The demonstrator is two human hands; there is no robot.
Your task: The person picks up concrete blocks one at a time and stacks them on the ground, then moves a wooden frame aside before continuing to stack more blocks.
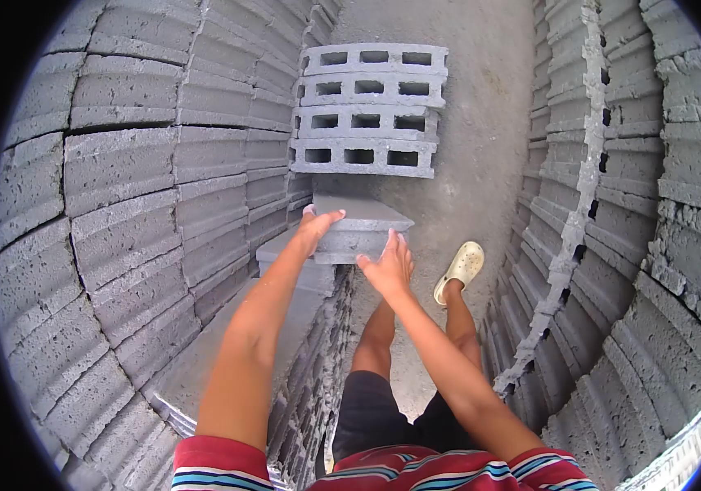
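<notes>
Clamps block (364, 217) between left hand (317, 227) and right hand (389, 266), fingers spread flat against it. Sits on stack (322, 277), directly between fingers, long axis left-right; both hands touching.

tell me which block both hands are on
The solid-topped block atop the low row, with left hand and right hand on it; the four hollow blocks beyond lie untouched.
</notes>
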